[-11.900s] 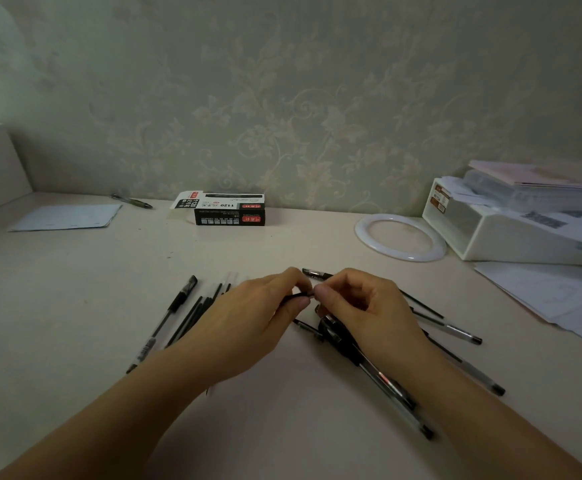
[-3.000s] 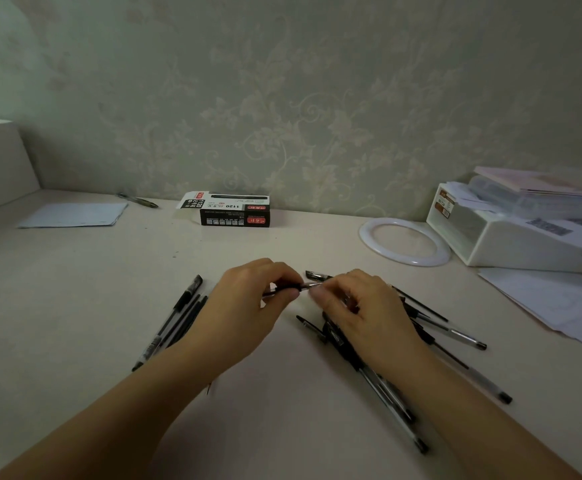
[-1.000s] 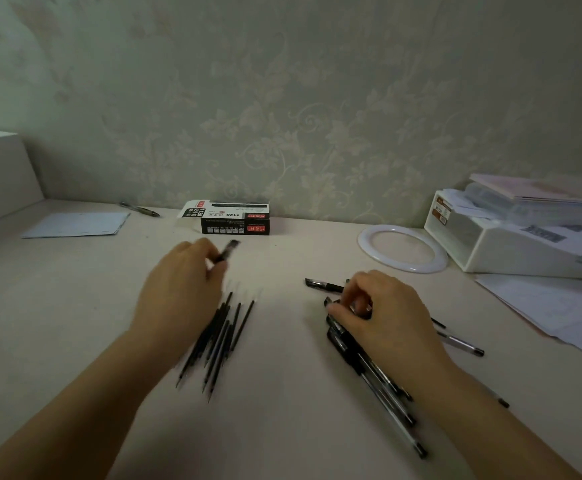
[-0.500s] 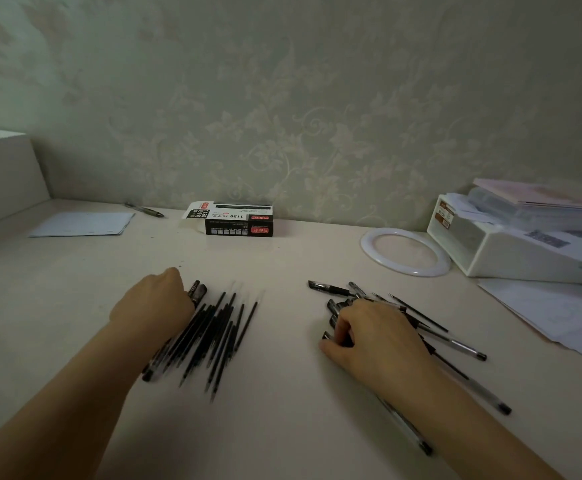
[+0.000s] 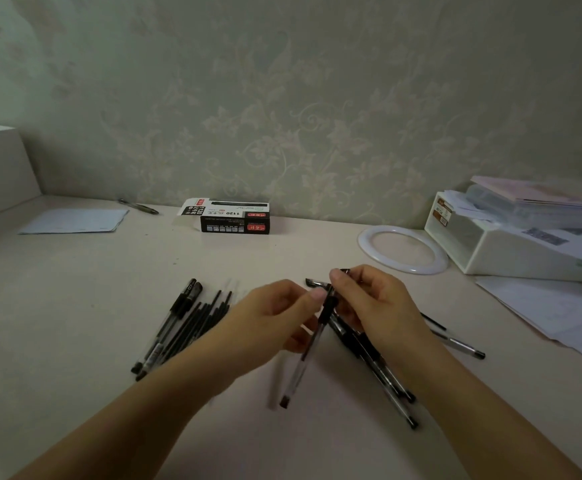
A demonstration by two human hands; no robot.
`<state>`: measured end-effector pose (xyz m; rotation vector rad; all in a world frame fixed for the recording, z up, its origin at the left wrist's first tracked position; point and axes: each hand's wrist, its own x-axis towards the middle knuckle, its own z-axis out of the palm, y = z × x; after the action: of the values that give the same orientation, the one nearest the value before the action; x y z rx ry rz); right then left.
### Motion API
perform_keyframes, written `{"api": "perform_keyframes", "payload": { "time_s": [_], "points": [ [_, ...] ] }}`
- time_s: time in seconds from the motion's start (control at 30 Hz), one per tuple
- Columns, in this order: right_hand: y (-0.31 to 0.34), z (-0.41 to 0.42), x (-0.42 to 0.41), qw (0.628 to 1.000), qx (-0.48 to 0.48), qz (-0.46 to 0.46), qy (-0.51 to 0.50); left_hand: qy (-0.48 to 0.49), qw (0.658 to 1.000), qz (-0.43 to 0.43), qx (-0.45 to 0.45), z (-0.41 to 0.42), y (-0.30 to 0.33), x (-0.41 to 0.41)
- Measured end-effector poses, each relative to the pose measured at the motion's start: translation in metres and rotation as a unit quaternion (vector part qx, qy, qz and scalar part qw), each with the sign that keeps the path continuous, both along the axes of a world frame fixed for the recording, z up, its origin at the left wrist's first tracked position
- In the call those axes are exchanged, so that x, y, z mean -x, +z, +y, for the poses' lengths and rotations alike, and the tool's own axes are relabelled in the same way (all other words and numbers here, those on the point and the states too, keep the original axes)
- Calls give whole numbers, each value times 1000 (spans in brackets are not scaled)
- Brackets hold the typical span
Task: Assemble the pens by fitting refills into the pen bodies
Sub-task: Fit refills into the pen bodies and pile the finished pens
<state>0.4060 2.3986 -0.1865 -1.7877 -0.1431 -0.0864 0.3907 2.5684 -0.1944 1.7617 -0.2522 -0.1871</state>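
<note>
Your right hand (image 5: pixel 372 303) holds a clear pen body (image 5: pixel 312 344) lifted off the surface (image 5: pixel 75 306), its grip pinching the dark upper end between thumb and fingertips. The pen body's long axis runs steeply from upper right to lower left: the dark rubber sleeve is at the top, near your fingers, and the dark end points down toward you, with motion blur beside the lower part. Your left hand (image 5: pixel 275 318) meets the pen body from the left, its thumb tip against the dark sleeve and its fingers curled in behind; whether that grip actually closes on the barrel you cannot tell from this view. To the left, flat on the surface, lies a bundle of black refills (image 5: pixel 196 320) together with two capped pens (image 5: pixel 172 323), all laid roughly parallel, their long axes running from lower left up to upper right. Under and behind your right hand sits a loose heap of clear pens (image 5: pixel 383 375), most slanting from upper left to lower right, with one more pen (image 5: pixel 459 344) lying apart on the right. Farther back stand a black and white pen box (image 5: pixel 234 220), a white ring (image 5: pixel 404 249), a sheet of paper (image 5: pixel 75 220) and a white storage bin (image 5: pixel 511 247).
</note>
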Motion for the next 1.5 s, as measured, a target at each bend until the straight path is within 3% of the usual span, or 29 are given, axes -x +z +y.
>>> {"api": "perform_keyframes", "payload": {
  "time_s": [0.17,0.33,0.53,0.77,0.83,0.97,1.13,1.3,1.5],
  "points": [
    [-4,0,2,998,-19,-7,52,-19,994,-78,-77,4,-1,0],
    [-8,0,2,996,7,-33,88,15,961,-190,-198,8,-7,-3],
    [-9,1,3,994,-31,-33,101,58,888,-301,-343,7,-7,-3],
    [-3,-3,2,989,-133,-53,22,190,860,-283,-379,14,-7,-10],
    [-2,-8,0,992,-95,-88,-11,195,867,-272,-369,17,-5,-11],
    [-12,-14,0,980,120,-154,-36,167,895,-253,-328,14,-10,-10],
    [-25,-9,4,899,373,-227,27,121,888,-286,-339,14,-16,-11],
    [-28,-6,5,882,407,-233,51,90,881,-289,-364,14,-19,-14],
    [-29,-8,1,886,394,-241,29,78,881,-290,-364,14,-19,-13]
  ]
}}
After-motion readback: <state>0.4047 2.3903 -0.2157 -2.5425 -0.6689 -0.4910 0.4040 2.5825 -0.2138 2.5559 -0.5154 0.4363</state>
